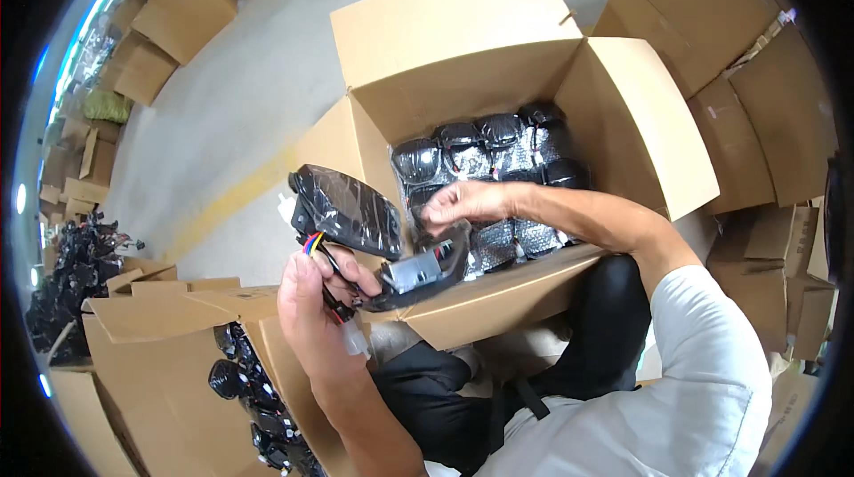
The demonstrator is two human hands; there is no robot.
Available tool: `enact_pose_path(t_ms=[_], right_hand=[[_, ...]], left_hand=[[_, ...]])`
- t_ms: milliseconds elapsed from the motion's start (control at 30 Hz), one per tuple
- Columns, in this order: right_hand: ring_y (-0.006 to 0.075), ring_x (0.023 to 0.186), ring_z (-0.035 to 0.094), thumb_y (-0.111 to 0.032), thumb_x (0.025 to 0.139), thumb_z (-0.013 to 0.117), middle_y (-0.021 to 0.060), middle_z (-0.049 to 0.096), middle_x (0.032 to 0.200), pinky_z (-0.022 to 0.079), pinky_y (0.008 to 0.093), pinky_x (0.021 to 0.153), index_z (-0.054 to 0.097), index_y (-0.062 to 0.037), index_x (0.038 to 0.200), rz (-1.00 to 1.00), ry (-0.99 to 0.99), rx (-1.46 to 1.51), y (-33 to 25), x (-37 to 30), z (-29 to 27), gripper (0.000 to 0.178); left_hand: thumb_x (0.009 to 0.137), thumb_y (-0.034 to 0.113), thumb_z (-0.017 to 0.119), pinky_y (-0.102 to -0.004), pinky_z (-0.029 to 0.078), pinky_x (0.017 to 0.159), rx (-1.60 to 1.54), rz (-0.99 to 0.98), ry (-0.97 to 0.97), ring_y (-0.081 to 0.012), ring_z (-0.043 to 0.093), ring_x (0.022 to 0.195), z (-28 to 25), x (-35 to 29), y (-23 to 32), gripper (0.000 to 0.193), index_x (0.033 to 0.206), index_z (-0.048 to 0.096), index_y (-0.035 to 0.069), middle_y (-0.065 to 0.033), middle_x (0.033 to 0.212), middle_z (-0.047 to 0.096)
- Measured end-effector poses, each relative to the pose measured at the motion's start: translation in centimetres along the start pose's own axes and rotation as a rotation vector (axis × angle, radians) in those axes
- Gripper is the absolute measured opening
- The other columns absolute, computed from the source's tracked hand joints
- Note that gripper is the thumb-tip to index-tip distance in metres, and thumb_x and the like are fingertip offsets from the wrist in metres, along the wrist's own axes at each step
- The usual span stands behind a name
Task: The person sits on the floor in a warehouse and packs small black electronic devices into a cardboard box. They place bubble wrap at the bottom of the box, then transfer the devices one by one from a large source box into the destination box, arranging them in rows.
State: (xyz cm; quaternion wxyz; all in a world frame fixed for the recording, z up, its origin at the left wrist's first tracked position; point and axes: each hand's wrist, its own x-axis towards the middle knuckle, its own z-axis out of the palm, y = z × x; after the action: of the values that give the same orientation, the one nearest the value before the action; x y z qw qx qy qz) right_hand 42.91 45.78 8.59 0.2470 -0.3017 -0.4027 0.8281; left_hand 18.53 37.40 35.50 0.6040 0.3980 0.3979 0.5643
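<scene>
Black housing (351, 210) at carton (454, 19), grey floor (240, 121) beyond

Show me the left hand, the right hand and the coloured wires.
Left hand (310, 292): head view, just below the thumb.
Right hand (464, 202): head view, back of the hand.
Coloured wires (312, 243): head view, bare stretch above the left thumb.
</scene>
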Motion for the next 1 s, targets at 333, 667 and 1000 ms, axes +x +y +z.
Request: enact_pose_path(t_ms=[333,667,1000], right_hand=[[0.0158,0.103,0.069,-0.026,0.099,0.068,0.0045,0.069,0.117,0.06,0.0365,0.089,0.06,-0.0071,0.117,-0.494,0.001,0.425,-16.0,-7.7,10.0,0.027],[0.0296,0.11,0.068,-0.038,0.08,0.087,0.018,0.071,0.117,0.059,0.044,0.089,0.061,0.0074,0.124,0.409,0.313,-0.957,-3.9,-10.9,-3.7,0.068],[0.0254,0.109,0.069,-0.022,0.089,0.08,0.0117,0.069,0.121,0.056,0.0466,0.101,0.054,0.0039,0.132,0.371,0.49,0.518,12.6,-10.0,-4.5,0.057]], left_hand=[[0.11,0.032,0.044,-0.0315,0.052,0.074,0.147,-0.172,-0.124,-0.0205,0.065,0.078,1.3,0.0,-1.6,0.039,0.108,0.058,-0.004,-0.0114,0.084,0.061],[0.108,0.033,0.053,-0.0186,0.055,0.071,0.46,0.102,0.331,-0.0096,0.065,0.086,3.0,0.6,-1.7,0.051,0.133,0.054,-0.011,-0.0047,0.096,0.061],[0.108,0.034,0.053,-0.0293,0.06,0.08,0.161,-0.045,0.211,-0.0184,0.066,0.088,2.1,1.3,-2.0,0.054,0.131,0.053,-0.015,-0.0089,0.095,0.058]])
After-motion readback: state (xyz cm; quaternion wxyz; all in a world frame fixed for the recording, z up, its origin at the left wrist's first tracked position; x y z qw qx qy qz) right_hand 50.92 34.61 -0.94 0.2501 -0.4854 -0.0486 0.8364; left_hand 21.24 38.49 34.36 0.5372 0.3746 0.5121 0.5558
